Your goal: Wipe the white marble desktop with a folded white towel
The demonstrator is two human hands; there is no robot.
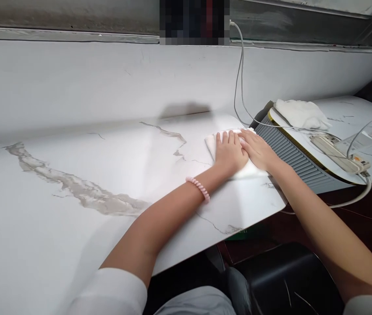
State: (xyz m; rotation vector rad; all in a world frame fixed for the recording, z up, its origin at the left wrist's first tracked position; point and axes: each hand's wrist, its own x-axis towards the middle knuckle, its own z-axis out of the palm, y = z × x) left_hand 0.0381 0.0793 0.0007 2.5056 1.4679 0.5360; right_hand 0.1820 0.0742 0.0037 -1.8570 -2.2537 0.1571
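Observation:
A folded white cloth lies on the marble-patterned white table, near its right end. My left hand rests flat on the cloth, palm down, fingers stretched forward. Against its right side, my right hand lies flat on the same cloth, fingers stretched toward the left hand, the two meeting at the thumbs. Both hands look open, pressing on the cloth rather than gripping it. A pink coiled band circles my left wrist.
Beyond the table's right end stands a ribbed counter, bearing a crumpled white cloth and a power strip with cables. A white cable hangs along the back wall. Below is a black stool seat.

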